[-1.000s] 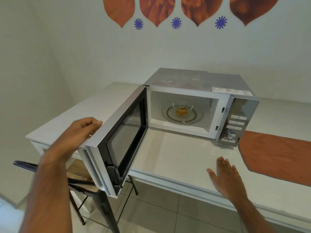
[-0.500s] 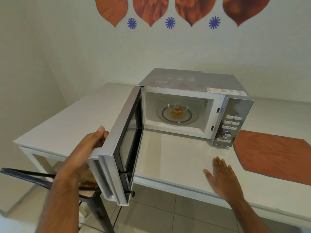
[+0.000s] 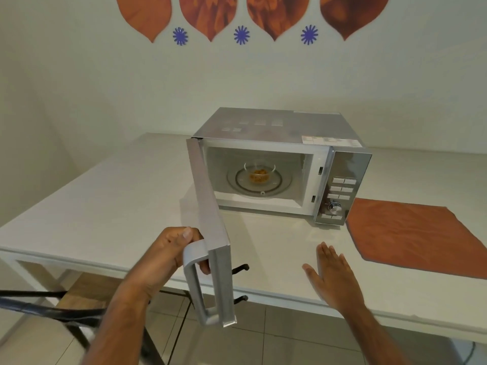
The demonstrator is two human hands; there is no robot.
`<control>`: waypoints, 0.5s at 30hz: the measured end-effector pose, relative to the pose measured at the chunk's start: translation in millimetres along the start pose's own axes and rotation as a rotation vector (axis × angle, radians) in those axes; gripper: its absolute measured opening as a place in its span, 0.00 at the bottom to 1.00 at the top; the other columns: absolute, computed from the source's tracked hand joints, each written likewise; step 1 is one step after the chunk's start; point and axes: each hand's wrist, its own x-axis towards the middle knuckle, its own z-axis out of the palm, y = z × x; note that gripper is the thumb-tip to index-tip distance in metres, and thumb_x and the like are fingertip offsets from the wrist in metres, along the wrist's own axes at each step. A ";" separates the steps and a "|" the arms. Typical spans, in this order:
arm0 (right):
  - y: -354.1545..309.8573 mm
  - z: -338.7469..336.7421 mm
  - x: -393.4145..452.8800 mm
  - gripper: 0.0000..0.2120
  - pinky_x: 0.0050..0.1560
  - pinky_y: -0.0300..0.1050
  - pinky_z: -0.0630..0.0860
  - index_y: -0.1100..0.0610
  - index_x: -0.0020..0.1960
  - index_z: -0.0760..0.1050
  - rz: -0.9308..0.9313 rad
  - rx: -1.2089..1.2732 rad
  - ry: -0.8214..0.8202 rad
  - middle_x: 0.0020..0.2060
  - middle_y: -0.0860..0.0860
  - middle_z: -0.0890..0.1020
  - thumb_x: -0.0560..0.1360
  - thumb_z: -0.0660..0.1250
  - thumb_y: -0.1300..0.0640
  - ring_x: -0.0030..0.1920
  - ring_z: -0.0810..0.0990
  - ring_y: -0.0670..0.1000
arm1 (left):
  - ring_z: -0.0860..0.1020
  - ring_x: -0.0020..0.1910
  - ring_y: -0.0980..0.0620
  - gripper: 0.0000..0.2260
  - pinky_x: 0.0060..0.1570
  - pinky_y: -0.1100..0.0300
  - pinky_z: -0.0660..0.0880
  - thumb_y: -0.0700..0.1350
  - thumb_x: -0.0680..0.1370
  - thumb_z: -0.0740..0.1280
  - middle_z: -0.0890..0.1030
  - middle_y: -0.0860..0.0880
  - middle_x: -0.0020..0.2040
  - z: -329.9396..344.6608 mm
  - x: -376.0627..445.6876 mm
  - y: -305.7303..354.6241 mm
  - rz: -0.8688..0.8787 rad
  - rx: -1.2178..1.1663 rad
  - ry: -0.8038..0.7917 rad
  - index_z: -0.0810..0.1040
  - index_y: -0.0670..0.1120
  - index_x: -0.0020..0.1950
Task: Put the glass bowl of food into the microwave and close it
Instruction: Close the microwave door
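A silver microwave (image 3: 284, 130) stands on the white table (image 3: 105, 204), its cavity exposed. Inside, on the round turntable, sits the glass bowl (image 3: 259, 173) holding orange food. The microwave door (image 3: 208, 206) swings out toward me, seen edge-on, with its grey handle (image 3: 195, 280) at the near end. My left hand (image 3: 171, 254) is behind the door's outer face, thumb on the top edge, fingers curled through the handle. My right hand (image 3: 333, 275) hovers flat with fingers apart over the table's front edge, holding nothing.
An orange cloth mat (image 3: 411, 233) lies on the table right of the microwave. A chair with a black frame (image 3: 47, 309) stands below the table's left front. The control panel (image 3: 340, 196) faces me. Tiled floor lies below.
The door has swung from wide open toward the cavity, now edge-on to me. My left hand moved from its top edge onto the handle. The right hand barely moved.
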 end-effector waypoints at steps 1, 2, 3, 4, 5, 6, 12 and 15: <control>0.4 0.0 -0.2 0.40 0.84 0.51 0.44 0.57 0.84 0.45 0.001 0.001 0.004 0.84 0.52 0.49 0.82 0.46 0.32 0.84 0.47 0.51 | 0.86 0.38 0.43 0.36 0.44 0.54 0.84 0.71 0.77 0.65 0.87 0.38 0.38 6.3 3.1 -0.3 0.004 -0.021 -0.030 0.86 0.36 0.46; 0.6 -0.2 -0.4 0.40 0.84 0.51 0.43 0.57 0.84 0.45 0.000 0.001 0.005 0.84 0.52 0.49 0.82 0.45 0.32 0.84 0.46 0.51 | 0.87 0.38 0.43 0.36 0.44 0.54 0.84 0.71 0.77 0.65 0.87 0.38 0.39 12.7 6.3 -0.5 0.007 -0.030 -0.066 0.86 0.36 0.46; -0.3 -0.1 -0.6 0.40 0.83 0.50 0.43 0.57 0.84 0.45 -0.002 0.002 0.004 0.84 0.52 0.48 0.82 0.45 0.32 0.84 0.46 0.51 | 0.87 0.38 0.44 0.36 0.45 0.54 0.84 0.71 0.76 0.67 0.88 0.39 0.39 18.0 8.2 -1.6 0.010 -0.042 -0.104 0.86 0.35 0.46; 0.8 -0.4 -0.7 0.40 0.83 0.50 0.42 0.57 0.84 0.44 0.000 0.005 0.001 0.84 0.52 0.48 0.82 0.45 0.32 0.84 0.46 0.51 | 0.87 0.39 0.44 0.38 0.45 0.54 0.84 0.71 0.75 0.68 0.88 0.39 0.39 24.2 12.4 -2.1 0.004 -0.055 -0.138 0.85 0.33 0.46; -0.1 -0.2 -0.7 0.40 0.83 0.50 0.42 0.57 0.84 0.44 -0.001 0.009 -0.003 0.84 0.52 0.47 0.82 0.45 0.32 0.84 0.45 0.51 | 0.87 0.38 0.45 0.38 0.46 0.54 0.84 0.71 0.75 0.70 0.88 0.40 0.39 28.3 14.2 -3.0 -0.002 -0.066 -0.157 0.85 0.32 0.46; 0.7 -0.4 -0.9 0.40 0.83 0.50 0.42 0.57 0.84 0.44 0.003 0.014 -0.005 0.84 0.52 0.47 0.82 0.45 0.32 0.84 0.44 0.50 | 0.87 0.38 0.46 0.36 0.48 0.52 0.84 0.70 0.74 0.71 0.88 0.41 0.39 32.9 18.1 -4.3 -0.007 -0.061 -0.173 0.85 0.33 0.46; 0.8 2.3 -1.6 0.41 0.83 0.49 0.41 0.57 0.84 0.44 0.000 0.024 0.010 0.85 0.51 0.47 0.81 0.44 0.31 0.84 0.45 0.50 | 0.88 0.46 0.41 0.27 0.58 0.42 0.82 0.67 0.73 0.75 0.89 0.41 0.43 52.5 37.3 -10.0 -0.022 -0.034 -0.189 0.88 0.42 0.48; 1.1 4.5 -0.8 0.41 0.83 0.49 0.39 0.56 0.84 0.43 0.003 0.024 -0.005 0.84 0.50 0.46 0.81 0.43 0.31 0.84 0.43 0.49 | 0.88 0.47 0.43 0.26 0.57 0.49 0.83 0.66 0.72 0.76 0.90 0.42 0.44 64.3 47.7 -7.3 -0.028 -0.013 -0.175 0.89 0.43 0.49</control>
